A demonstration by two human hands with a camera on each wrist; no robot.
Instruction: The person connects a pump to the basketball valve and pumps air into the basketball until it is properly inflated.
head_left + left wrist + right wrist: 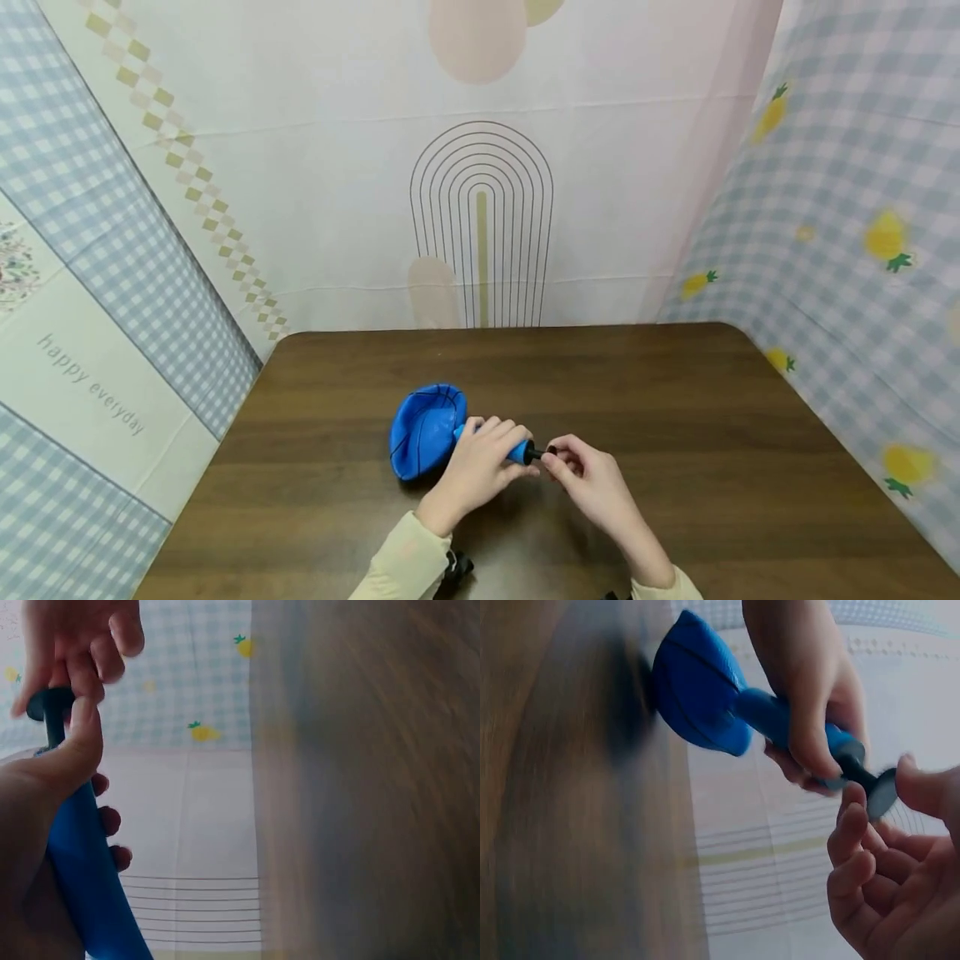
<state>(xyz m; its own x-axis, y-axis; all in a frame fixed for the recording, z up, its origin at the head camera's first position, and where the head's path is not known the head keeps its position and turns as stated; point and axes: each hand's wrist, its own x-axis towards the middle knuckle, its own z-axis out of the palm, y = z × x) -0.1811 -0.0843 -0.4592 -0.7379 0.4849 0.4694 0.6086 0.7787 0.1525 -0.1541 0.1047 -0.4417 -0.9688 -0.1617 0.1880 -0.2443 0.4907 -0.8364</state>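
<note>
A blue ball with black seam lines [427, 433], caved in and partly deflated, sits on the table at the left of the hands. My left hand [480, 467] grips the blue barrel of a small hand pump [519, 452], whose far end meets the ball. Whether a needle joins them is hidden. At the pump's other end, a short black rod carries a round black handle [883, 796]. My right hand [596, 487] pinches that handle between thumb and fingers. In the left wrist view the barrel [94, 877] runs along the left palm, the fingertips showing behind it.
The brown wooden table [337, 517] spreads around the hands. Behind it hangs a pale cloth [337, 208] with printed arches. Checked cloths hang at both sides, the right one [840, 317] printed with pineapples.
</note>
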